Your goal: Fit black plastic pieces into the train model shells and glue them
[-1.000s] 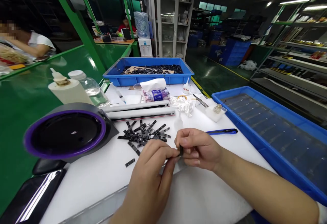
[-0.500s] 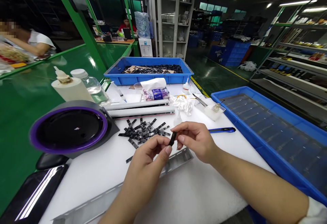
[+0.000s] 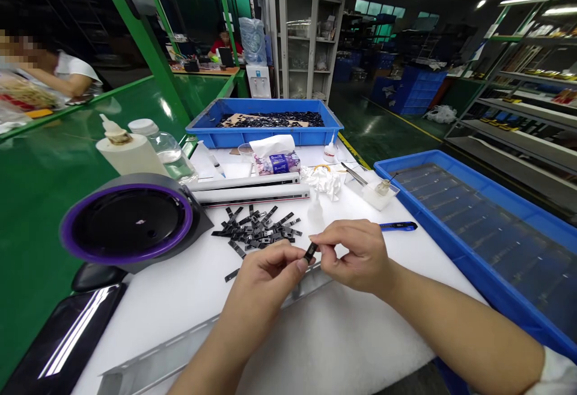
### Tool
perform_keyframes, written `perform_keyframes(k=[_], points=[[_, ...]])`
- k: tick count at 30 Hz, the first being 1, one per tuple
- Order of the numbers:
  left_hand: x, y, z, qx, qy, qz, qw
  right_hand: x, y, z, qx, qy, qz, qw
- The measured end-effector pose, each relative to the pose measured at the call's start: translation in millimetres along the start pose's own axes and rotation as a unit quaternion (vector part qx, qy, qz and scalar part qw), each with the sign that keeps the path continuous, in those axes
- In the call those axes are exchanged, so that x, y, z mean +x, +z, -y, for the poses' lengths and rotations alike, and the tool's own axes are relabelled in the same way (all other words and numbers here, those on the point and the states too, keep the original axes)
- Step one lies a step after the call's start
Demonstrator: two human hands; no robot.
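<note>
My left hand [image 3: 265, 281] and my right hand [image 3: 358, 254] meet over the white table [image 3: 360, 335], both pinching one small black part [image 3: 310, 252] between fingertips. Just behind them lies a pile of several flat black strips [image 3: 259, 231], with one stray strip [image 3: 232, 275] nearer me. A long grey metal channel [image 3: 189, 347] lies on the table under my hands.
A purple-rimmed black round device [image 3: 130, 220] stands at left, bottles [image 3: 130, 148] behind it. Blue trays sit at the back [image 3: 265, 133] and right [image 3: 478, 226]. A white bar [image 3: 252, 190], tissue pack [image 3: 274, 157], blue knife [image 3: 399, 225] and small dish [image 3: 381, 193] lie between. A person sits far left.
Both hands rose from the table with the black part, then settled slightly lower and closer together; the right fingers now pinch the part's end. The metal channel became visible beneath them.
</note>
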State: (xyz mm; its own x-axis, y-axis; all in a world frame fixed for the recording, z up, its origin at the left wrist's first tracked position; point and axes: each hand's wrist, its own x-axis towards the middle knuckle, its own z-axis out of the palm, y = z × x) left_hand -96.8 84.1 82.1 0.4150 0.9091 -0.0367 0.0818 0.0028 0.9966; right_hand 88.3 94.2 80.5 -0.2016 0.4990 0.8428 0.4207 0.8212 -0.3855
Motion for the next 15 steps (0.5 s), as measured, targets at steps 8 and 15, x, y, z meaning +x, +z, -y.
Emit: perform_keyframes(k=[8,15], points=[[3,-10.6,1,-0.010,0.003,-0.093,0.996,0,-2,-6,0.056,0.051,0.005,0.997],[2,-9.6,-1,0.135,0.039,-0.049,0.989,-2,-1,5,0.280,0.313,0.063,0.906]])
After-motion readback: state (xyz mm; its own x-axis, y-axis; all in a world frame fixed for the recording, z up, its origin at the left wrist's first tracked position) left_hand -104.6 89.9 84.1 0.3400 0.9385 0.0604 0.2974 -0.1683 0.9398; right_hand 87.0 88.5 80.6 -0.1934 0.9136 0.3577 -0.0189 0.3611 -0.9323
